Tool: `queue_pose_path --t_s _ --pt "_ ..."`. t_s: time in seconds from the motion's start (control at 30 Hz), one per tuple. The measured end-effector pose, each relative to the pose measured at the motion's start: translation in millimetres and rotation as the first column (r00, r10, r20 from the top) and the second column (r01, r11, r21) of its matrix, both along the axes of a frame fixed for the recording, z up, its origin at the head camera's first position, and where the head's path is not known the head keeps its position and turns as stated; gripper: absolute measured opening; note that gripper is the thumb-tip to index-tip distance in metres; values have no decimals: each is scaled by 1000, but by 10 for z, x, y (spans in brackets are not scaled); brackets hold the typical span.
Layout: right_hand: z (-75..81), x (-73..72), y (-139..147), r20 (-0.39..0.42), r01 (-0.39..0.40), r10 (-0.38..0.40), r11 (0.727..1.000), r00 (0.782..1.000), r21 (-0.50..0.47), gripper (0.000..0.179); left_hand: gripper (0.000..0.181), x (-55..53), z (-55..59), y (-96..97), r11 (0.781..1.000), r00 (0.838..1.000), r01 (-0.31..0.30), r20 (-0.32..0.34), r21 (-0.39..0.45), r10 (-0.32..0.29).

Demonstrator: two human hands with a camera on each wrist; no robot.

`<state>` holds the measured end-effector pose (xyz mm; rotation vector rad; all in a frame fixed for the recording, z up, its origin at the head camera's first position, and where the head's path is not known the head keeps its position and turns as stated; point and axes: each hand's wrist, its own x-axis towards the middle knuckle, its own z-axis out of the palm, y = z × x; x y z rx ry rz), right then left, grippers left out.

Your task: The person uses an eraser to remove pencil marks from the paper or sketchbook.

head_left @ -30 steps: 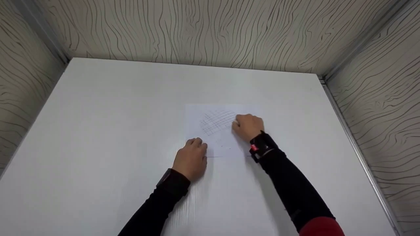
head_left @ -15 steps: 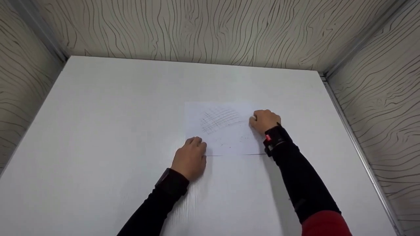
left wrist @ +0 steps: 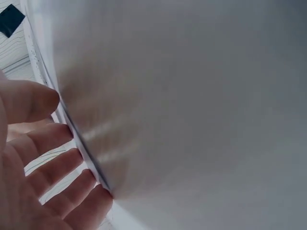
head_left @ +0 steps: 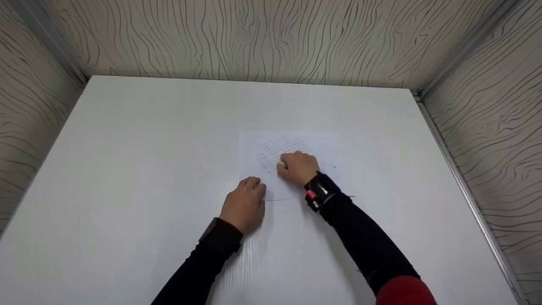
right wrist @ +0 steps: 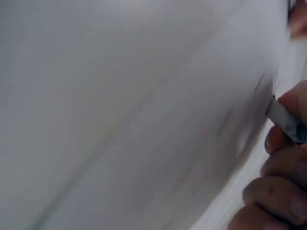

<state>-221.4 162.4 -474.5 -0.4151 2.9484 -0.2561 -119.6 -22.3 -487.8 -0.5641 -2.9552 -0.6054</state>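
Since the last look, the right hand [head_left: 298, 168] has slid left to the middle of the paper [head_left: 250, 146], hiding some scribbled lines [head_left: 271, 152]. Its thumb and finger pinch a small pale block [right wrist: 284, 119], blurry, by the sheet. Fingers a little apart, the left hand [head_left: 243, 205] covers the near left corner, with wide white table [head_left: 148, 140] around.

We see a wood-grain-patterned wall [head_left: 254, 38] beyond the far edge of the white table [head_left: 148, 148], and grey strips [head_left: 471, 46] at its far left and right corners.
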Motion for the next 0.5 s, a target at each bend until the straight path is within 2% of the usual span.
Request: queue_pose_path --t_s 0.13,0.2,0.27,0.37,0.5 --pt "35 -111 546 -5 168 -168 986 986 -4 29 24 2 26 14 1000 1000 -6 20 -12 6" --pt "38 -129 714 -17 212 -212 977 977 12 28 25 9 29 21 1000 1000 -4 27 -10 4" --pt "34 -113 731 -24 230 -230 973 973 25 29 26 13 26 25 1000 999 -3 35 -8 3" --pt "7 -52 511 -24 199 -198 980 980 19 30 28 19 22 28 1000 999 -2 54 -1 2" --pt "-29 65 16 -14 53 -53 999 998 -6 30 29 19 1 27 1000 999 10 45 18 -11"
